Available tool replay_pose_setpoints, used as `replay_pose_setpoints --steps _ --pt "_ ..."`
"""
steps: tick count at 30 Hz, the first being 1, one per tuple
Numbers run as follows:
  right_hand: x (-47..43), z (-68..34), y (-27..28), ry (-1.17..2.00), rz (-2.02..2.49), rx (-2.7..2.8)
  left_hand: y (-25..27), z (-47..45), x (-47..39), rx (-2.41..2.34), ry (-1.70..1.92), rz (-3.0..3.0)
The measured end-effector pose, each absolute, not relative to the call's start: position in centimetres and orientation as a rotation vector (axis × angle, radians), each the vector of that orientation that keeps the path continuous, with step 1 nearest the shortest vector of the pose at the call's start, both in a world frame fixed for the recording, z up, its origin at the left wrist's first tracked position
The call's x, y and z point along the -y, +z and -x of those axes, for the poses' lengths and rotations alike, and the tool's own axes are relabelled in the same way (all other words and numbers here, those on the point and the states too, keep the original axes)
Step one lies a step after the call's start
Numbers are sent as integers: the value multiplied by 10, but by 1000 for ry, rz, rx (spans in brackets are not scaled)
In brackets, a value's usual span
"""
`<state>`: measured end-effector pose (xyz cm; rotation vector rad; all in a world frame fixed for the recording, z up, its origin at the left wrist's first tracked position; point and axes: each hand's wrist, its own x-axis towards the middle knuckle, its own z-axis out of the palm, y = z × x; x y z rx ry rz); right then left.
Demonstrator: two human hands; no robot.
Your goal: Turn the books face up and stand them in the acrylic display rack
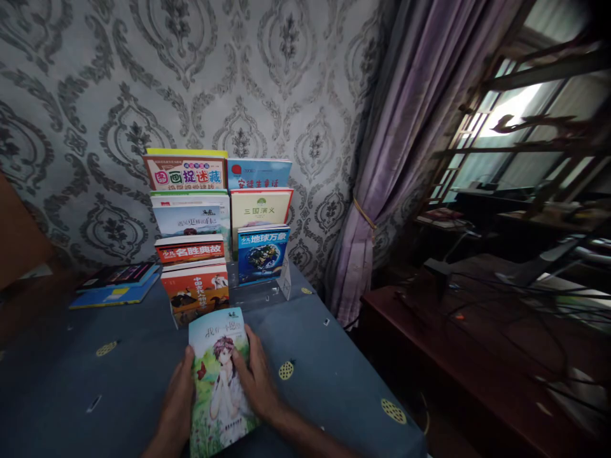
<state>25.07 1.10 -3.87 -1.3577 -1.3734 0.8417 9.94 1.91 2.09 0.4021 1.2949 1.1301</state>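
A paperback book [217,388] with a pale blue and green cover, showing a drawn figure and a red butterfly, is held upright-tilted between both hands. My left hand [179,394] grips its left edge. On the right edge, my right hand [258,375] is closed with the thumb lying over the cover. Just beyond stands a clear tiered book rack [285,280] filled with books in two columns. An orange book [195,292] sits at its front left, and a blue book with a globe [263,254] stands at the right.
Two flat books [114,294] lie at the left of the blue-covered table [128,381]. Behind are a patterned wall [238,83] and a tied purple curtain [353,254]. To the right, a dark red desk [453,343] carries tangled cables.
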Motion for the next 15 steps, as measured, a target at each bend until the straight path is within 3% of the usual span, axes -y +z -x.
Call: replay_pose_setpoints --steps 15 --pt "-22 -265 -15 1381 896 857 5 -91 -25 -1337 1142 -518"
